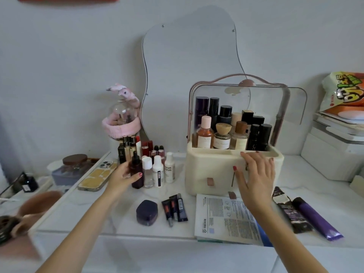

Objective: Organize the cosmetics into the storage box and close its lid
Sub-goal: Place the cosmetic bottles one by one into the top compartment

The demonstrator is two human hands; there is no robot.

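A cream storage box [212,170] stands at the middle right of the white table, its clear lid [275,107] raised. Several bottles [222,134] stand inside its top tray. My right hand [256,174] rests open against the box's front, fingers spread near the rim. My left hand [123,175] grips a dark brown bottle [137,174] at the left edge of a cluster of small white bottles [157,170] and lipsticks [130,146]. In front lie a dark purple jar [146,212], three small tubes [174,208], a purple tube [317,218] and a dark sachet [289,209].
A printed sheet mask packet [226,219] lies at the table's front edge. A phone [96,177] and a brown-lidded jar [74,161] sit to the left. A wavy mirror [189,56] leans on the wall. White boxes and a snack bag [344,91] stand at right.
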